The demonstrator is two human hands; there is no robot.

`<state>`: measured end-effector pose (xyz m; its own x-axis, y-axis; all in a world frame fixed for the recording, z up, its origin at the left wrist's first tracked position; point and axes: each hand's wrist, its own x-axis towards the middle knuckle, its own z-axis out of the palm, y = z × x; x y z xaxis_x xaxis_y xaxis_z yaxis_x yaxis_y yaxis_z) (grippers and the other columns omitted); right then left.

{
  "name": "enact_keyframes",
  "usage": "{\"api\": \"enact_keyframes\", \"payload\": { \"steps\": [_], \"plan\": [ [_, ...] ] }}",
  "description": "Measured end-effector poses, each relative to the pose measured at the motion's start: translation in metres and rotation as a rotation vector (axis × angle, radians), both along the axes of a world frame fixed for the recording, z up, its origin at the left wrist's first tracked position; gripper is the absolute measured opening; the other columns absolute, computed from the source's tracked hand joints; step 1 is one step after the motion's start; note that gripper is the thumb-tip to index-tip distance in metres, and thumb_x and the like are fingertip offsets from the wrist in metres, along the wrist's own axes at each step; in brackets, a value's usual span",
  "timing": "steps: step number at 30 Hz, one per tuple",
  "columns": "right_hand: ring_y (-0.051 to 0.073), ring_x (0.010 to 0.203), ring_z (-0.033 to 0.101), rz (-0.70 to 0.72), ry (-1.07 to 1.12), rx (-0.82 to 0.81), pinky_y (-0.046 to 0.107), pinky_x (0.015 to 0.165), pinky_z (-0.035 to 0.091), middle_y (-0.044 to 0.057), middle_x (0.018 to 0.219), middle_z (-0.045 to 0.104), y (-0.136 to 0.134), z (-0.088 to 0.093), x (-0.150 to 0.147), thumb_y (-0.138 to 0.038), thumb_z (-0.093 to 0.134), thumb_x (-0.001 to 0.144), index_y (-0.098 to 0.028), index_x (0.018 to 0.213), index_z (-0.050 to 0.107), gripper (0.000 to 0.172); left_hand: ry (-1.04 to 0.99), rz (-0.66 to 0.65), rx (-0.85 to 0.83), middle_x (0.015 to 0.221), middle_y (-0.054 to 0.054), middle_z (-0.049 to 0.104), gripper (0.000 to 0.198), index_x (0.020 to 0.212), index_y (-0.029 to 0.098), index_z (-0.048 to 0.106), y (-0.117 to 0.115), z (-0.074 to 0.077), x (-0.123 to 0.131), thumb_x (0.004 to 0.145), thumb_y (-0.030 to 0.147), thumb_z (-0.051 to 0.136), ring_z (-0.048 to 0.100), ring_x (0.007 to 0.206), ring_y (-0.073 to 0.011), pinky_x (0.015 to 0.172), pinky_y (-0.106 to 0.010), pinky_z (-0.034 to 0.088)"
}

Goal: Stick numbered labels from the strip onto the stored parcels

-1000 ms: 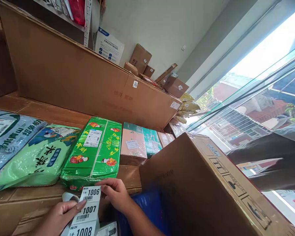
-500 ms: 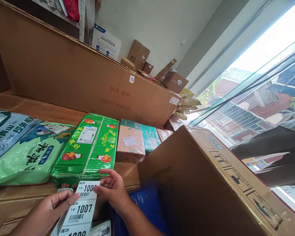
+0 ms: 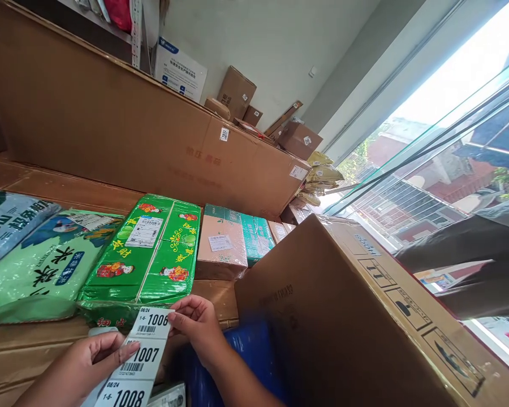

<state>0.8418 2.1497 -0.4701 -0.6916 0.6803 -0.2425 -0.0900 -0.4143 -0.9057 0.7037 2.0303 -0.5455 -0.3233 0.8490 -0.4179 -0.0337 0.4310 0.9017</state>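
Observation:
A strip of white number labels (image 3: 141, 355) printed 1006, 1007 and 1008 hangs between my hands at the bottom of the view. My left hand (image 3: 97, 357) pinches its left edge near the 1007 label, thumb on top. With thumb and fingertips, my right hand (image 3: 195, 323) grips the upper right corner by the 1006 label. Just beyond the strip lies a green parcel (image 3: 152, 249) with a white shipping label (image 3: 144, 232) and a tied cord. A light green bag (image 3: 46, 271) is to its left, a pink box (image 3: 223, 243) to its right.
A large brown carton (image 3: 335, 305) stands close on the right, over a blue wrapped package (image 3: 254, 350). Behind the parcels a long cardboard box (image 3: 152, 130) forms a wall. Smaller boxes (image 3: 236, 90) sit beyond it. At far right, a person's grey trouser leg (image 3: 453, 265) shows beside the glass.
My right fingers have curled in and moved slightly along the strip's upper corner, so the number 1006 shows fully. The strip has risen a little, and more of the 1008 label is visible.

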Motion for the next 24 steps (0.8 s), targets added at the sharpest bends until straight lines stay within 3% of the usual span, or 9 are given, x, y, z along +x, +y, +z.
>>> {"api": "enact_keyframes", "payload": {
  "steps": [4,8,14,18,24],
  "plan": [
    [0.006,0.047,0.057,-0.028,0.003,0.025,0.018,0.05,0.049,-0.001,0.057,0.067,-0.002,-0.002,0.0,-0.044,0.088,0.041,-0.014,0.066,0.065,0.045,-0.044,-0.003,0.006,0.046,0.004,0.042,0.066,0.051,0.023,0.033,0.0,0.008,0.002,0.045,0.086,0.05,0.037,0.042,-0.0114,0.039,-0.023,0.03],
    [0.007,0.049,0.056,-0.114,0.033,0.087,0.019,0.049,0.046,-0.001,0.059,0.066,0.005,-0.009,-0.003,-0.046,0.086,0.046,-0.016,0.067,0.064,0.043,-0.034,-0.014,0.013,0.045,0.005,0.039,0.064,0.052,0.022,0.034,-0.005,0.007,0.006,0.049,0.084,0.052,0.034,0.043,-0.0107,0.042,-0.022,0.026],
    [0.01,0.048,0.054,-0.32,-0.169,0.252,0.022,0.047,0.044,-0.001,0.058,0.065,0.07,-0.031,0.009,-0.057,0.079,0.042,-0.017,0.067,0.062,0.05,-0.024,-0.024,0.002,0.048,0.004,0.038,0.062,0.051,0.022,0.036,-0.013,0.006,0.013,0.053,0.082,0.052,0.038,0.048,-0.0121,0.046,-0.022,0.028],
    [0.011,0.046,0.053,-0.411,-0.276,0.264,0.021,0.043,0.039,-0.002,0.049,0.058,0.115,-0.048,0.023,-0.057,0.072,0.052,-0.017,0.061,0.059,0.043,0.013,-0.031,-0.008,0.048,0.004,0.037,0.062,0.051,0.022,0.035,-0.016,0.007,0.012,0.053,0.082,0.05,0.036,0.048,-0.0119,0.046,-0.022,0.027],
    [0.01,0.039,0.049,-0.464,-0.367,0.225,0.021,0.039,0.035,-0.002,0.047,0.056,0.145,-0.061,0.025,-0.055,0.063,0.067,-0.017,0.059,0.057,0.04,-0.012,-0.124,-0.025,0.05,0.005,0.036,0.064,0.052,0.022,0.032,-0.019,-0.001,0.003,0.052,0.082,0.052,0.032,0.049,-0.011,0.046,-0.021,0.025]
  ]
}}
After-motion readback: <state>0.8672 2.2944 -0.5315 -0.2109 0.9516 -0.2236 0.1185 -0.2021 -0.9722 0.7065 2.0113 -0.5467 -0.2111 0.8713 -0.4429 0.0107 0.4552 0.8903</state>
